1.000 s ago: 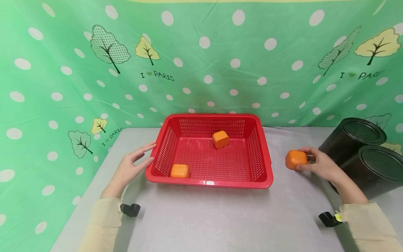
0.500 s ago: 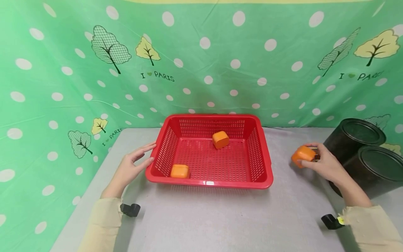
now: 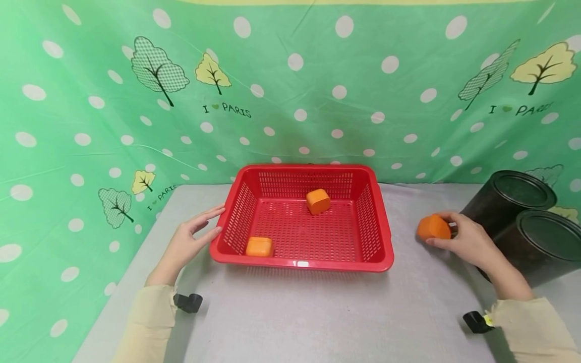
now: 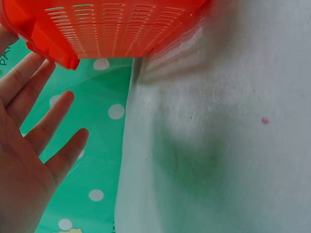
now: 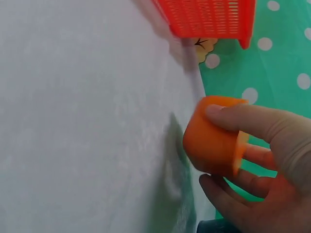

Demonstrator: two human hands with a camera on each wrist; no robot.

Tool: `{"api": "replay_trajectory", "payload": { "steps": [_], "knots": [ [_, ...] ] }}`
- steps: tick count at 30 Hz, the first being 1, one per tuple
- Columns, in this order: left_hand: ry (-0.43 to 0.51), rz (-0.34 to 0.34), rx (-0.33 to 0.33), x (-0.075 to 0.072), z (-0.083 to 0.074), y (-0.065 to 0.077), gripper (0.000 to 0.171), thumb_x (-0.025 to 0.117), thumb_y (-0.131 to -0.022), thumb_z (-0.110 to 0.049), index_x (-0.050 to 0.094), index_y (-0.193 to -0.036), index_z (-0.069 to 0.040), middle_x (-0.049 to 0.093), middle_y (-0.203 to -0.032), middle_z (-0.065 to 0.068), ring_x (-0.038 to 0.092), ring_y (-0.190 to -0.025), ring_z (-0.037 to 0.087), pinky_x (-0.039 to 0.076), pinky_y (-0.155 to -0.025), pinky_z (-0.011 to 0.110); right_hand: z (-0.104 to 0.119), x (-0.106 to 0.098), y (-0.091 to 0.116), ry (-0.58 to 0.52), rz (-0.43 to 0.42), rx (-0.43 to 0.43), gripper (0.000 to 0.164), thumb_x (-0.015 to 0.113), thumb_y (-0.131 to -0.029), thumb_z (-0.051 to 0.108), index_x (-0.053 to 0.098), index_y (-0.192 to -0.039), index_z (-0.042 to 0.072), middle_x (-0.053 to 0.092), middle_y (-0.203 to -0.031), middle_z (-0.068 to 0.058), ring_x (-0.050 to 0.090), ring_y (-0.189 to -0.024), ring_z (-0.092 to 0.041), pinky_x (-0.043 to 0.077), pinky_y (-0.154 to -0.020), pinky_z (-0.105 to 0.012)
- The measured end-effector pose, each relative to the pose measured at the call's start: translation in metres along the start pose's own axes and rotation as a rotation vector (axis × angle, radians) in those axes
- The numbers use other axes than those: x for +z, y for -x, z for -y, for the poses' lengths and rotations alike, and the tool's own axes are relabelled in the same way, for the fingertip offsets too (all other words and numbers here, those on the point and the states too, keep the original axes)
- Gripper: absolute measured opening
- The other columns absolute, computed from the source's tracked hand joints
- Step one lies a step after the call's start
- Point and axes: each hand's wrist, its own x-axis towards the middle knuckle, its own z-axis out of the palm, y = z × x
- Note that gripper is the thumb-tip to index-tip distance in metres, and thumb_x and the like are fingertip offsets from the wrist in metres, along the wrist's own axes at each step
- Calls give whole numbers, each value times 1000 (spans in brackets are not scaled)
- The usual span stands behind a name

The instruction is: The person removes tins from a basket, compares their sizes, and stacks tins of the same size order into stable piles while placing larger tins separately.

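A red slotted plastic basket (image 3: 304, 264) stands at the middle of the table. My left hand (image 3: 185, 244) is at its left side, fingers nearly straight, with thumb and fingertips at the rim; in the left wrist view the fingers spread beside the basket wall (image 4: 116, 29). To the right of the basket, my right hand (image 3: 472, 244) holds a small orange rounded box (image 3: 433, 228) between thumb and fingers. In the right wrist view the thumb lies across this box (image 5: 211, 145), which is tilted. Inside the basket are two similar orange boxes, one box (image 3: 318, 201) at the back and another box (image 3: 259, 246) at the front left.
Two black lidded cans, a rear can (image 3: 508, 194) and a front can (image 3: 542, 247), stand close behind and beside my right hand. A green dotted cloth (image 3: 313, 101) hangs behind and to the left of the grey-covered table (image 3: 317, 317).
My right hand has shifted slightly to the right with the orange box and turned it, so another face shows. My left hand and the basket have stayed put.
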Motion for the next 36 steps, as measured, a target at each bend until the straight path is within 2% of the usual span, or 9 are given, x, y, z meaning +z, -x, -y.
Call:
{"api": "replay_trajectory", "payload": {
  "steps": [7, 17, 19, 21, 24, 26, 28, 33, 36],
  "knots": [
    [8, -1, 8, 0, 0, 0, 48, 68, -96, -27, 56, -142, -25, 53, -151, -2, 44, -143, 23, 33, -103, 2, 1, 3, 2, -1, 24, -1, 75, 82, -81, 29, 47, -138, -6, 52, -130, -34, 57, -104, -45, 55, -85, -60],
    [12, -4, 4, 0, 1, 0, 48, 68, -96, -27, 56, -142, -25, 52, -151, -1, 43, -144, 25, 33, -103, 2, 16, -4, 6, -83, -69, -51, 69, 78, -87, 28, 46, -139, -4, 52, -133, -31, 51, -119, -49, 43, -97, -68],
    [14, -3, 4, 0, 1, 0, 48, 68, -96, -27, 56, -142, -25, 52, -151, -1, 43, -144, 25, 33, -103, 2, 21, -6, 8, -95, -104, -67, 67, 78, -87, 28, 48, -138, -3, 53, -134, -29, 49, -121, -46, 45, -111, -49],
    [16, -2, 3, 1, 1, 0, 48, 68, -96, -27, 56, -143, -25, 52, -151, -1, 43, -144, 25, 33, -103, 2, 28, -8, 8, -115, -130, -91, 66, 79, -86, 27, 49, -138, -2, 53, -135, -28, 47, -122, -46, 42, -114, -44],
    [18, -3, 2, 1, 1, 0, 48, 68, -96, -27, 56, -143, -25, 52, -151, -1, 43, -144, 25, 33, -103, 2, 39, -11, 9, -138, -152, -111, 65, 79, -86, 26, 50, -138, 1, 55, -134, -25, 49, -122, -42, 34, -106, -1],
    [17, -5, 3, 1, 1, 1, 48, 68, -96, -27, 56, -143, -25, 53, -151, -1, 43, -143, 24, 33, -104, 3, 47, -13, 9, -164, -152, -117, 64, 80, -85, 26, 51, -138, 4, 55, -135, -24, 50, -121, -40, 39, -102, -1],
    [17, -7, 7, 1, 1, 1, 48, 68, -96, -27, 56, -142, -25, 53, -151, -1, 43, -143, 23, 33, -104, 3, 55, -15, 9, -184, -153, -111, 63, 80, -85, 29, 51, -138, 7, 56, -136, -20, 52, -120, -36, 30, -87, 10],
    [21, -9, 14, 1, 2, 0, 48, 68, -96, -26, 57, -142, -25, 53, -151, -1, 44, -143, 22, 33, -103, 3, 76, -19, 10, -251, -164, -142, 60, 79, -86, 27, 52, -137, 9, 57, -135, -16, 53, -113, 4, 37, -86, 8],
    [24, -8, 14, 1, 2, 0, 48, 68, -96, -26, 57, -142, -25, 53, -151, -2, 44, -144, 21, 34, -104, 3, 88, -20, 9, -294, -180, -192, 58, 79, -86, 19, 53, -136, 6, 57, -133, -16, 47, -107, 15, 39, -86, 7]
  ]
}}
